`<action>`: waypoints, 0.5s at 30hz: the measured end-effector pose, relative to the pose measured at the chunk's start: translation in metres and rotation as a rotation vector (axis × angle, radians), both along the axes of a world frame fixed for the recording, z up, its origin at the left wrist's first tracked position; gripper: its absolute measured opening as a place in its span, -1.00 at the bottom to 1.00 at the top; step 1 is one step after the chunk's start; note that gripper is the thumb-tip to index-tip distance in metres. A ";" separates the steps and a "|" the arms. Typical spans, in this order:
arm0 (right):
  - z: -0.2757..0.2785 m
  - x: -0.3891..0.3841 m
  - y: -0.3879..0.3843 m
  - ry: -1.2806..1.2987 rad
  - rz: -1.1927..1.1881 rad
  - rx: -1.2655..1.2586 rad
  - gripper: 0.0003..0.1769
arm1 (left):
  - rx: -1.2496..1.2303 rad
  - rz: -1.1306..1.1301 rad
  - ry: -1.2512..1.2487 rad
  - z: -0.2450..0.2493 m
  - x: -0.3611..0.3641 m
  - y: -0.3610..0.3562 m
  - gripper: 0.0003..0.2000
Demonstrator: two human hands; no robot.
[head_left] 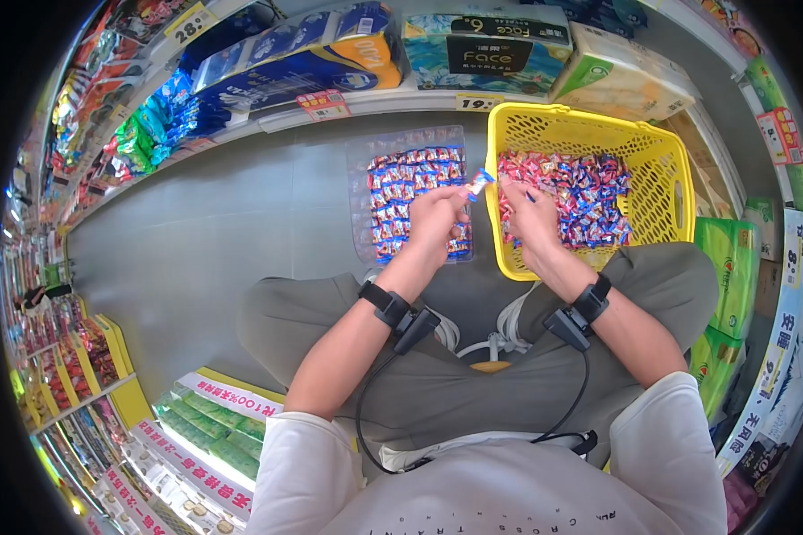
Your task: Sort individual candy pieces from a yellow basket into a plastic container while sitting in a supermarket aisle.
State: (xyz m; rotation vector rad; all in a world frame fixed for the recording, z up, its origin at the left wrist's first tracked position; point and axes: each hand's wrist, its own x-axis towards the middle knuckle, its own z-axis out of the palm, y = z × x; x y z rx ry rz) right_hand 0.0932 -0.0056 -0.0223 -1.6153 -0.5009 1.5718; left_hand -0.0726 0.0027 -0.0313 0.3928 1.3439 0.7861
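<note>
My left hand (439, 217) pinches a wrapped candy (479, 183) in blue, white and red, held up between the tray and the basket. Below and beside that hand lies a clear plastic tray (360, 192) with rows of similar wrapped candies (401, 183). My right hand (531, 214) is over the left side of a yellow basket (678, 169), its fingers bent and drawn together. Whether a candy is between those fingertips I cannot make out. Loose red, pink and blue candies (598, 192) cover the basket's bottom.
Tissue packs (509, 55) line the shelf ahead, with price tags (479, 102) along its edge. Green packs (727, 276) stand close on the right. My crossed legs (312, 321) are just behind the tray and basket. Grey floor (214, 223) stretches left toward more shelves.
</note>
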 end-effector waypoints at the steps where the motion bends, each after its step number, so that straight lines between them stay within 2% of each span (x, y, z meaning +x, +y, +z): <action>1: -0.001 0.001 -0.001 0.078 -0.034 -0.032 -0.79 | -0.094 0.150 -0.042 -0.007 -0.003 0.002 -0.87; 2: -0.001 0.001 0.000 0.076 -0.035 -0.031 -0.79 | -0.187 0.299 -0.086 -0.013 -0.006 0.005 -0.86; 3: -0.001 0.001 0.000 0.128 -0.079 -0.050 -0.80 | -0.191 0.348 -0.058 -0.025 -0.010 0.007 -0.88; 4: 0.000 0.001 0.000 0.180 -0.122 -0.069 -0.80 | -0.191 0.348 -0.058 -0.041 -0.017 0.007 -0.88; 6: 0.000 -0.001 0.000 0.181 -0.118 -0.076 -0.81 | -0.242 0.388 0.109 -0.065 -0.024 0.010 -0.84; 8: 0.000 0.000 0.000 0.182 -0.117 -0.084 -0.82 | -0.237 0.417 0.093 -0.079 -0.023 0.011 -0.88; 10: 0.000 -0.001 -0.001 0.228 -0.075 -0.102 -0.82 | -0.393 0.555 0.190 -0.106 -0.031 0.008 -0.93; 13: 0.000 -0.001 -0.001 0.243 -0.066 -0.115 -0.82 | -0.387 0.524 0.076 -0.140 -0.036 0.006 -0.91; 15: -0.002 0.000 0.000 0.244 -0.079 -0.128 -0.83 | -0.387 0.524 0.123 -0.152 -0.023 0.004 -0.91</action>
